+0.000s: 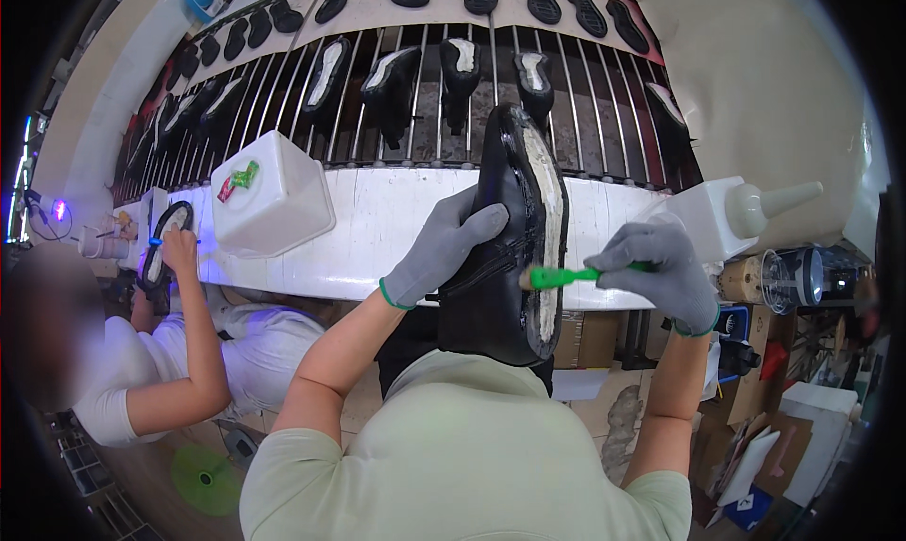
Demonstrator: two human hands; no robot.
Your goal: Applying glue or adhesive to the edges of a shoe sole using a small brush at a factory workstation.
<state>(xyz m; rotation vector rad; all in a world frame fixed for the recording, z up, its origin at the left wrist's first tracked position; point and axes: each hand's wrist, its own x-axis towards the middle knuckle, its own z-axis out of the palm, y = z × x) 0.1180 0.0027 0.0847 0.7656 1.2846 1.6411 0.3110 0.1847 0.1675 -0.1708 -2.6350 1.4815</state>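
Observation:
A black leather boot [486, 300] is gripped by my left hand [449, 243], gloved in grey, its thumb pressed on the upper. The boot lies on its side with the toe pointing away from me and its white-filled underside [545, 196] turned to the right. A wet shine runs along the edge of that underside. My right hand [658, 269], in a matching glove, is closed round a small brush with a green handle [563, 277]. The brush's bristle end meets the boot near the sole edge, about midway along.
Several black boots [388, 88] lie on a metal roller rack [585, 107] beyond the white bench [377, 194]. Black soles [543, 1] line the shelf behind. A white plastic container [269, 196] stands left, a white spouted bottle [727, 215] right. A co-worker [179, 371] brushes a sole at left.

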